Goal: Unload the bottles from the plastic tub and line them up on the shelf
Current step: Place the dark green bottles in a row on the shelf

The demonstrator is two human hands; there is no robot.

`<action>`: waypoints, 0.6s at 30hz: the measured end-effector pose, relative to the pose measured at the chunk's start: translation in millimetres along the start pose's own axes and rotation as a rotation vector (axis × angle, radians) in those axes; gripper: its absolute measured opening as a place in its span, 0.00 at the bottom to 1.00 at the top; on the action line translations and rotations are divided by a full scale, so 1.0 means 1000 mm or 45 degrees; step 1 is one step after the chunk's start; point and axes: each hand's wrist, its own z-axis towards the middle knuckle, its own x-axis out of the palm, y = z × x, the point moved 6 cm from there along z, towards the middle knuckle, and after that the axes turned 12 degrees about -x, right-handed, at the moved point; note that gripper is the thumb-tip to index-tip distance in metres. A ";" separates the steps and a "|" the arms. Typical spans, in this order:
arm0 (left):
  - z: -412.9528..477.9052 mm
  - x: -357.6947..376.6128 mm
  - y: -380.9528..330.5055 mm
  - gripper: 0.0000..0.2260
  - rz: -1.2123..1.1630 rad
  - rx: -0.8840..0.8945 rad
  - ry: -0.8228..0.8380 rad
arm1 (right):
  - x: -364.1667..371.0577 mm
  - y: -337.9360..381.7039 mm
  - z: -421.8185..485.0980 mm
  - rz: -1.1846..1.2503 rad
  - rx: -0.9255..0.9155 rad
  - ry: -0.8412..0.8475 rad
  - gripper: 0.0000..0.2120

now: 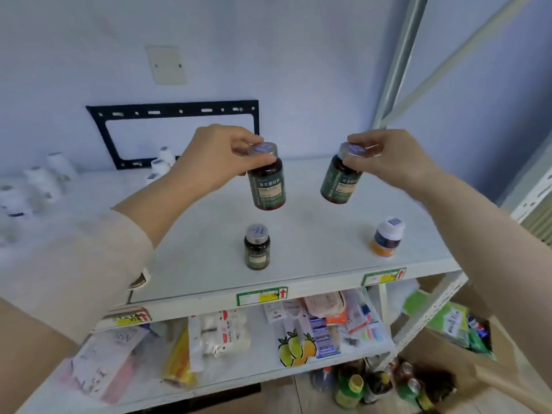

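My left hand (218,156) grips the silver cap of a dark brown bottle with a green label (266,186), held in the air above the white shelf (313,234). My right hand (388,158) grips the cap of a second, matching bottle (339,182), which hangs tilted. A smaller dark bottle (257,248) stands upright on the shelf below the left one. Near the shelf's front right stands a white bottle with an orange and blue label (386,239). No plastic tub is in sight.
Several white bottles (38,180) stand at the shelf's far left and back. A black bracket (176,110) is on the wall behind. The lower shelf (239,339) holds packets. A cardboard box (454,327) and drink bottles (373,386) sit lower right.
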 end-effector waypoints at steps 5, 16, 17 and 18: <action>0.036 0.002 0.032 0.19 0.054 -0.055 -0.010 | 0.061 -0.006 0.053 0.069 -0.050 0.172 0.19; 0.087 0.062 0.114 0.20 0.125 -0.249 0.153 | 0.210 -0.056 0.130 -0.106 -0.235 0.616 0.22; 0.090 0.066 0.120 0.20 0.114 -0.265 0.164 | 0.218 -0.059 0.134 -0.124 -0.245 0.645 0.23; 0.092 0.070 0.125 0.19 0.110 -0.281 0.177 | 0.226 -0.061 0.138 -0.142 -0.253 0.671 0.23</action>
